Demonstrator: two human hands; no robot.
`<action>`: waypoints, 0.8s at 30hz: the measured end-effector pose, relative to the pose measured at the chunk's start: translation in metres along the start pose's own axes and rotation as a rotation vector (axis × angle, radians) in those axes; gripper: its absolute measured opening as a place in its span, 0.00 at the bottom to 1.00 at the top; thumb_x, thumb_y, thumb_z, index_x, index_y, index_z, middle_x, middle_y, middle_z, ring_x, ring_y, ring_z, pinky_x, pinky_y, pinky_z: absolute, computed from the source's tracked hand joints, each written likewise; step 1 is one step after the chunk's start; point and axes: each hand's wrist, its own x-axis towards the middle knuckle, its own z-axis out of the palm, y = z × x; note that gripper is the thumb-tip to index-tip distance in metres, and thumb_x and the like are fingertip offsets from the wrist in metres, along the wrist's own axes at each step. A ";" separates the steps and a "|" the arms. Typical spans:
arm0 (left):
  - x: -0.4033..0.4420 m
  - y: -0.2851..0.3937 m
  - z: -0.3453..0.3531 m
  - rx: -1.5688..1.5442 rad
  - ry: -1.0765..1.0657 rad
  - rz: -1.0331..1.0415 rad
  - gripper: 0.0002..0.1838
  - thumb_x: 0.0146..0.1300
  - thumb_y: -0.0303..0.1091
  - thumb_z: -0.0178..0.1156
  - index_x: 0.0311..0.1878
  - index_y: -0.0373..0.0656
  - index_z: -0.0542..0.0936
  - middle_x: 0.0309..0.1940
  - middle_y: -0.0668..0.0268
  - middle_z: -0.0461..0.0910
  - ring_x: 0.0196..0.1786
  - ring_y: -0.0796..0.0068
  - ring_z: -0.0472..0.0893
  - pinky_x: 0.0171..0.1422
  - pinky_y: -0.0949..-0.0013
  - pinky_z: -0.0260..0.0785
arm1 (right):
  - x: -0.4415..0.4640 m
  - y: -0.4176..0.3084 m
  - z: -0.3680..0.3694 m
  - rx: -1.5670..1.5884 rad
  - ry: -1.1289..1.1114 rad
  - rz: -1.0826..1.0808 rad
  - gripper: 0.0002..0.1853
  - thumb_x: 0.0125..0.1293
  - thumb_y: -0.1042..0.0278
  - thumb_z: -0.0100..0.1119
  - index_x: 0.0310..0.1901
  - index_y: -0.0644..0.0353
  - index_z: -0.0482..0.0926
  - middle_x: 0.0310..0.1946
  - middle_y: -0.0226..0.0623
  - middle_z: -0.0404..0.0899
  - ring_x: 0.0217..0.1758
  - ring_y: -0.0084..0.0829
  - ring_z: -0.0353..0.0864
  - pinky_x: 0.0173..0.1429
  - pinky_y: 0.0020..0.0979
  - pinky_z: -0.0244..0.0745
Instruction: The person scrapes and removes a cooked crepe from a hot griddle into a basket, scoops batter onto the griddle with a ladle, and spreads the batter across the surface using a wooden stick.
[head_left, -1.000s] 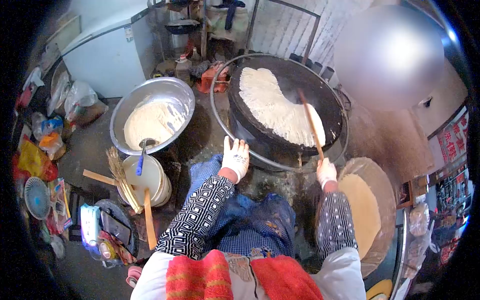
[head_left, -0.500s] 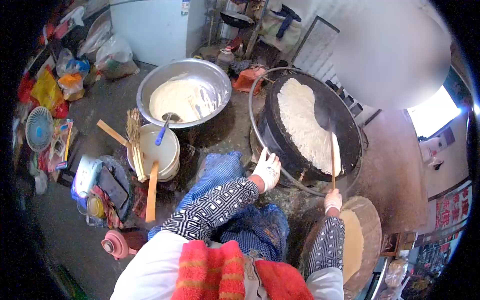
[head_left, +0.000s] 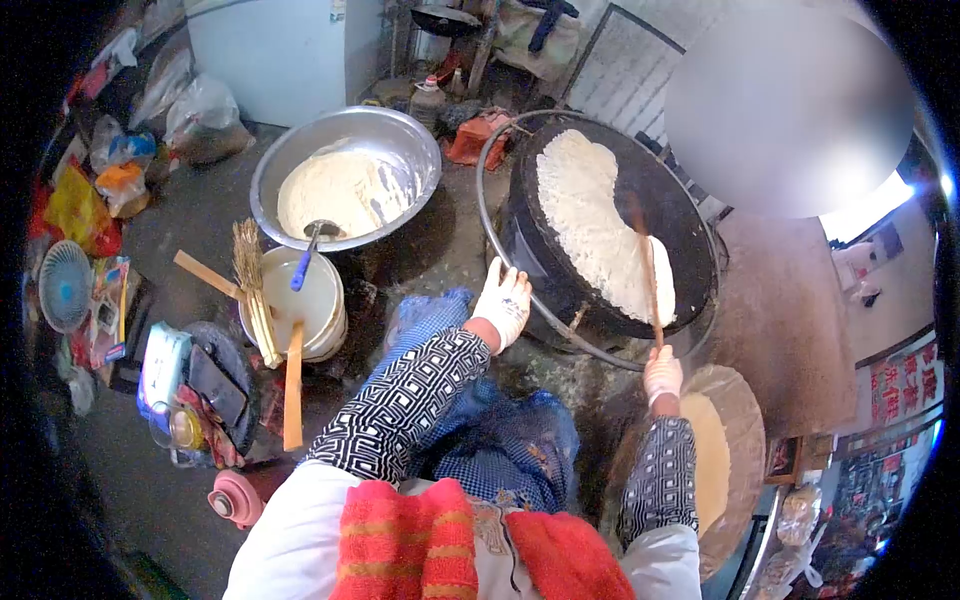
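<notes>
With our right hand (head_left: pixel 662 377), in a pale glove, we are gripping a wooden stick (head_left: pixel 652 290), our fingers closing around its near end. The stick is reaching up over the griddle (head_left: pixel 685 225), its upper part lying across the right side of the pale batter (head_left: pixel 595 215). The batter is covering a broad curved band of the round dark griddle. Our left hand (head_left: pixel 502 308), also gloved, is opening with fingers spreading, the fingertips touching the near left part of the metal ring (head_left: pixel 482 205) that is circling the griddle.

Just beside our right hand, a pale round sheet (head_left: pixel 710 470) is lying in a shallow round tray (head_left: pixel 748 435). To the left of our left hand, a white bucket (head_left: pixel 328 345) is standing with a straw brush (head_left: pixel 250 290) and a wooden slat (head_left: pixel 292 395) resting over its rim. Beyond it, a metal bowl (head_left: pixel 408 160) is holding pale mixture (head_left: pixel 330 195) and a blue-handled ladle (head_left: pixel 302 270), whose handle is hanging over the bowl's edge.
</notes>
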 end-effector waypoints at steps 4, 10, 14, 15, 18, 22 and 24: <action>0.002 -0.006 -0.003 0.062 -0.039 -0.036 0.24 0.69 0.32 0.42 0.66 0.38 0.71 0.68 0.56 0.70 0.72 0.57 0.65 0.78 0.34 0.34 | 0.008 0.034 0.026 -0.197 0.102 0.086 0.14 0.71 0.53 0.48 0.41 0.57 0.71 0.27 0.54 0.81 0.34 0.56 0.81 0.39 0.52 0.74; 0.014 -0.025 0.006 0.014 -0.041 -0.110 0.23 0.70 0.33 0.42 0.65 0.40 0.72 0.68 0.59 0.70 0.72 0.59 0.65 0.78 0.34 0.34 | -0.021 -0.005 0.001 -0.067 0.068 -0.166 0.15 0.70 0.53 0.51 0.44 0.58 0.71 0.26 0.57 0.79 0.31 0.62 0.79 0.38 0.59 0.72; 0.019 -0.039 0.011 0.043 -0.044 -0.171 0.24 0.68 0.35 0.47 0.66 0.40 0.71 0.69 0.60 0.68 0.73 0.60 0.64 0.78 0.35 0.36 | -0.016 0.022 0.022 -0.094 0.007 0.103 0.15 0.70 0.54 0.50 0.44 0.59 0.72 0.30 0.59 0.81 0.34 0.60 0.80 0.39 0.56 0.74; 0.021 -0.039 0.012 0.083 -0.050 -0.188 0.23 0.68 0.35 0.48 0.65 0.40 0.71 0.68 0.59 0.69 0.73 0.60 0.64 0.78 0.35 0.36 | -0.009 0.028 0.017 -0.100 0.025 0.098 0.15 0.72 0.55 0.48 0.42 0.60 0.73 0.30 0.57 0.81 0.35 0.59 0.80 0.40 0.54 0.74; 0.021 -0.024 -0.027 0.129 -0.112 -0.229 0.19 0.69 0.35 0.47 0.59 0.40 0.77 0.60 0.58 0.75 0.68 0.60 0.68 0.77 0.34 0.40 | -0.007 0.006 0.006 -0.134 0.124 -0.020 0.14 0.72 0.56 0.48 0.39 0.59 0.72 0.28 0.55 0.81 0.34 0.59 0.80 0.40 0.53 0.75; 0.003 0.051 -0.012 -0.044 0.140 0.048 0.19 0.64 0.34 0.47 0.52 0.37 0.79 0.51 0.55 0.79 0.62 0.57 0.72 0.76 0.34 0.44 | -0.017 -0.009 0.007 -0.134 0.007 0.074 0.14 0.72 0.56 0.46 0.42 0.60 0.72 0.31 0.58 0.81 0.36 0.59 0.81 0.42 0.55 0.75; -0.012 0.072 -0.001 -0.100 -0.008 0.073 0.24 0.67 0.33 0.44 0.63 0.33 0.73 0.65 0.51 0.72 0.74 0.56 0.63 0.78 0.33 0.37 | 0.003 0.012 0.018 -0.141 0.042 0.093 0.15 0.72 0.55 0.47 0.43 0.60 0.72 0.32 0.58 0.82 0.36 0.59 0.82 0.41 0.55 0.75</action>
